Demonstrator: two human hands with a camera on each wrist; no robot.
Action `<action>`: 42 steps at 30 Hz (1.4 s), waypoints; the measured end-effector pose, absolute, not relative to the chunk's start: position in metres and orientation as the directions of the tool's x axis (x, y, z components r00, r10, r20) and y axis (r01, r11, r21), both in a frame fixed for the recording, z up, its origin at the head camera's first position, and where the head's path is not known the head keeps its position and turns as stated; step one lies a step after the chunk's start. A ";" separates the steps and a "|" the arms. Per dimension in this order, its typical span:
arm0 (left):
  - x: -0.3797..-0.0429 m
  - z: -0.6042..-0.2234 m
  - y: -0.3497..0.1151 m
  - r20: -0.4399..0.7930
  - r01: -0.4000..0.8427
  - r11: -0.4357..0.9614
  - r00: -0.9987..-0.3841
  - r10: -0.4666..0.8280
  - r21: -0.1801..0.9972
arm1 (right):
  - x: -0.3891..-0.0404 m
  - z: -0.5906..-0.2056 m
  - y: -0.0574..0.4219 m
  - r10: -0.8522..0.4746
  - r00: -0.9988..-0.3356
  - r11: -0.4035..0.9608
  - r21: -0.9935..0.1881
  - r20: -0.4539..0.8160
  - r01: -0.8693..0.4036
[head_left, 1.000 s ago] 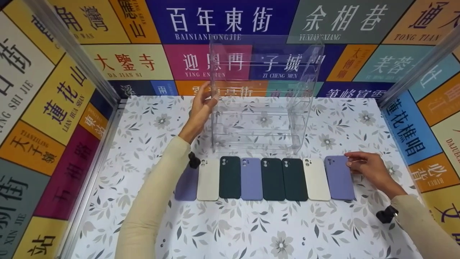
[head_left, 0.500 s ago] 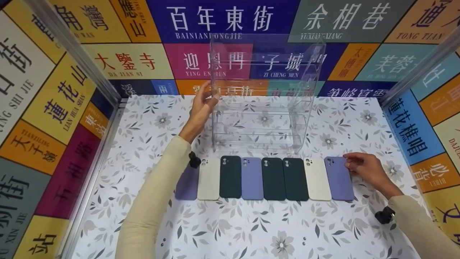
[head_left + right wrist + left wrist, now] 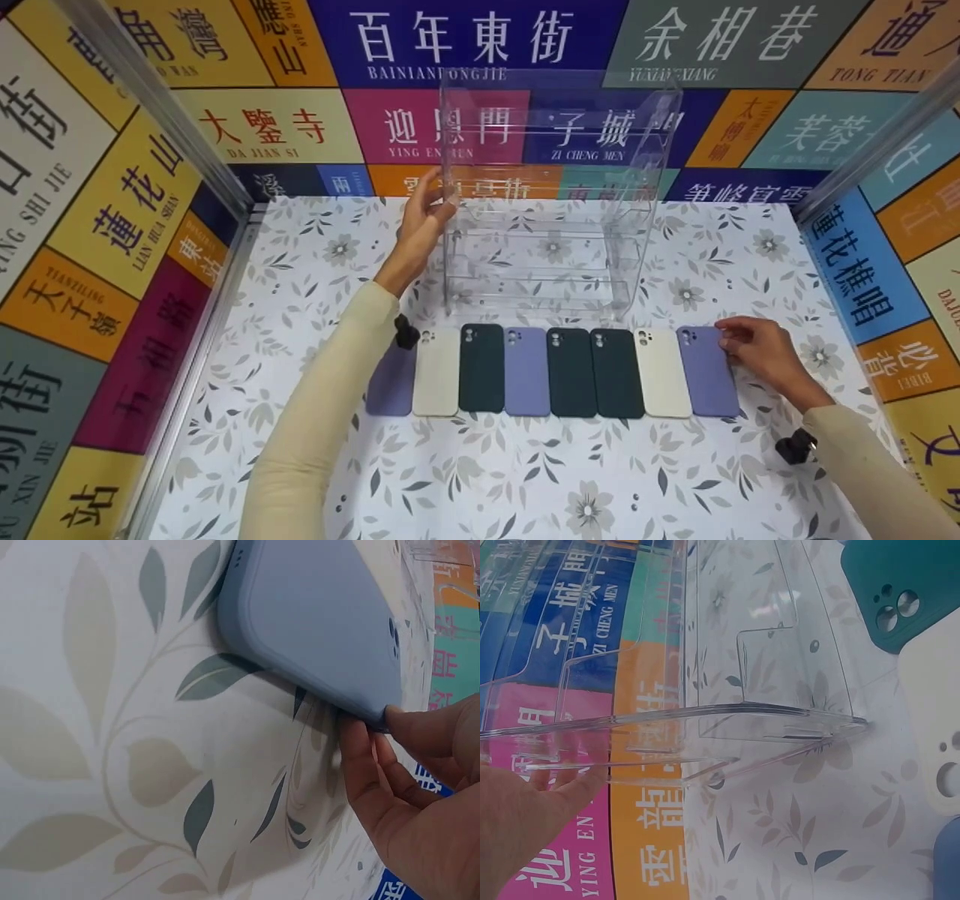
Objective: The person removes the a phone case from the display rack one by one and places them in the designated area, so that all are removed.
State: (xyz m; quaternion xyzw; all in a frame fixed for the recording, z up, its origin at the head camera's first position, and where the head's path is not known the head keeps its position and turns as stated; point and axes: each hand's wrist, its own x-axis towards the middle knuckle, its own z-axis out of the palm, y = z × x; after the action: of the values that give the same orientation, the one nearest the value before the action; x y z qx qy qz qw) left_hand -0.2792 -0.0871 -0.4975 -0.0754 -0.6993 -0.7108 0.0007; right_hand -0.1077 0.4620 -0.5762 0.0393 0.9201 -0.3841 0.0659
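A clear plastic tiered rack (image 3: 536, 279) stands at the back of the table. My left hand (image 3: 421, 225) grips its left side panel, thumb toward the front; part of this hand (image 3: 536, 810) shows in the left wrist view. In front of the rack lies a row of several phone cases. At its right end, my right hand (image 3: 761, 352) pinches the upper right corner of a purple phone case (image 3: 709, 371). In the right wrist view, the thumb lies on that case (image 3: 315, 622) and fingers reach under its edge.
Beside the purple case lies a white case (image 3: 662, 375), then dark green cases (image 3: 618, 375), another purple one (image 3: 526, 375) and more to the left. My left forearm (image 3: 307, 420) overlaps the leftmost purple case (image 3: 390, 382). Printed panels (image 3: 480, 45) enclose the flower-patterned table (image 3: 450, 480).
My right wrist has shifted slightly left, with the fingers still at the purple phone case's corner. The left hand keeps its hold on the rack, and the row of cases stays in place.
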 end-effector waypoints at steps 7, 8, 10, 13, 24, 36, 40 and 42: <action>-0.280 -0.498 -0.087 0.110 0.107 -0.029 -0.989 0.099 0.994 | -0.108 -0.575 0.455 0.015 -0.991 0.718 -0.688 -0.134 0.104; -0.280 -0.498 -0.086 0.108 0.105 -0.031 -0.989 0.097 0.994 | -0.108 -0.575 0.454 0.014 -0.991 0.717 -0.690 -0.130 0.100; -0.280 -0.499 -0.086 0.105 0.102 -0.036 -0.990 0.095 0.994 | -0.108 -0.575 0.452 0.008 -0.993 0.721 -0.687 -0.122 0.090; -0.281 -0.499 -0.085 0.104 0.101 -0.039 -0.990 0.091 0.994 | -0.108 -0.575 0.449 -0.002 -0.994 0.736 -0.673 -0.109 0.072; -0.283 -0.500 -0.091 0.086 0.083 -0.031 -0.988 0.126 0.996 | -0.107 -0.578 0.439 -0.017 -0.999 0.782 -0.623 -0.046 0.015; -0.254 -0.518 -0.133 0.065 0.126 0.270 -0.972 0.226 0.955 | -0.101 -0.565 0.423 -0.007 -0.992 0.790 -0.607 0.123 -0.081; -0.247 -0.521 -0.147 0.066 0.138 0.322 -0.972 0.224 0.937 | -0.102 -0.558 0.418 -0.011 -0.982 0.776 -0.618 0.188 -0.127; -0.244 -0.521 -0.154 0.066 0.142 0.340 -0.972 0.224 0.930 | -0.104 -0.554 0.415 -0.020 -0.974 0.768 -0.621 0.224 -0.159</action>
State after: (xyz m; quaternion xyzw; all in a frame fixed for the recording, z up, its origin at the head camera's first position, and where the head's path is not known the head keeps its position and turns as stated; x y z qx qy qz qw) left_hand -0.2436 -0.1536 -0.5208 -0.1120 -0.8176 -0.5636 -0.0366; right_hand -0.1040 0.4148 -0.5543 -0.0479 0.9345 -0.3374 -0.1026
